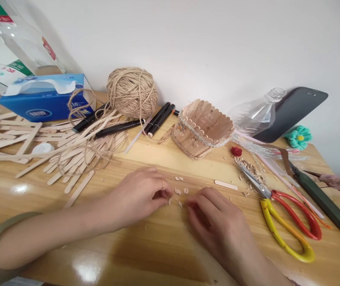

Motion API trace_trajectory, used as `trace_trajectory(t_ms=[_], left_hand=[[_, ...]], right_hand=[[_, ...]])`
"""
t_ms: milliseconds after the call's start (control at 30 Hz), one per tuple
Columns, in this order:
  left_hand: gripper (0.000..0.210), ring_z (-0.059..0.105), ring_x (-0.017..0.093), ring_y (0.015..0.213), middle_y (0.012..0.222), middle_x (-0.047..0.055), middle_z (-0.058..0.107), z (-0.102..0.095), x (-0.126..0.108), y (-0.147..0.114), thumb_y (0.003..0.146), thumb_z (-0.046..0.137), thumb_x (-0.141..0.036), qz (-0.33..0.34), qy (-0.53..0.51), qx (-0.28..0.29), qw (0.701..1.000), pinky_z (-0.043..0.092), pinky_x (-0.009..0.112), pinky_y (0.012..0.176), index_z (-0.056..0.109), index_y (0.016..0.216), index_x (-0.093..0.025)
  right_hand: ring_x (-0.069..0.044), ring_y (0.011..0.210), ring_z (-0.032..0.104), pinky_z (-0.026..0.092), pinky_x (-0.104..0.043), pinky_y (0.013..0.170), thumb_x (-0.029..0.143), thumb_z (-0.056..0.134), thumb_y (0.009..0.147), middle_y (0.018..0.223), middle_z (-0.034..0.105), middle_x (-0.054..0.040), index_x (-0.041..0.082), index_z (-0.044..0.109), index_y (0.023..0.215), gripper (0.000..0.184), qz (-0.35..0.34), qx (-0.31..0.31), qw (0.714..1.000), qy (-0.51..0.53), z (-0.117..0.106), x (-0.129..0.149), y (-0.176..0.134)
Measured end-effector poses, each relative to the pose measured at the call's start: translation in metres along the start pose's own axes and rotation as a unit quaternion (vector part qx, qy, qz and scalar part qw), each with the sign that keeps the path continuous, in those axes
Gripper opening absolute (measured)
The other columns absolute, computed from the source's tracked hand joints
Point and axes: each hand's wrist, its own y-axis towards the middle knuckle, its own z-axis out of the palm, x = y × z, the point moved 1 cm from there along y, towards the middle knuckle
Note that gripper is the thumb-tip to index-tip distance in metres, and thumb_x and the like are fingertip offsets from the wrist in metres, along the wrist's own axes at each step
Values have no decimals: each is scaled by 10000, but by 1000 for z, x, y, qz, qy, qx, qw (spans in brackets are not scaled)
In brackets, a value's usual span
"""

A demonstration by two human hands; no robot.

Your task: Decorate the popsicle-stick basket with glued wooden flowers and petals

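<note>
Several small petal-shaped wooden pieces lie on the table between my two hands, some set in a rough ring. My left hand, with a ring on one finger, is closed, thumb and finger pinched together right beside one piece. My right hand curls on the other side, its fingertips close to another piece; what its fingers hold, if anything, is hidden. Behind them stands a small basket of wooden sticks with a silvery beaded trim. A cut stick lies above my right hand.
Scissors lie open at right, near wood scraps, a red rose and a dark-green-handled tool. A twine ball, black markers, craft sticks and a blue tissue pack stand left; a plastic bottle and phone stand behind.
</note>
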Motion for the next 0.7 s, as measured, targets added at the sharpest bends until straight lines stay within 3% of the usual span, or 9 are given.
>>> trace_trajectory(t_ms=[367,700], left_hand=[[105,576,205,790,732,24,678,8,-7,-5,798,584,-186,-22,32,22,999,445,339,721,686,776,-181],[107,569,196,733,700,31,671,11,-5,-8,797,587,-161,23,28,-15,999,443,331,684,665,723,-153]], right_hand=[[-157,665,537,424,-262,578,121,484,859,724,579,-34,171,606,785,152,-2,8,1000,21,7,2,0],[-158,670,548,444,-256,568,127,503,844,734,598,-42,167,622,773,144,15,17,998,50,10,5,5]])
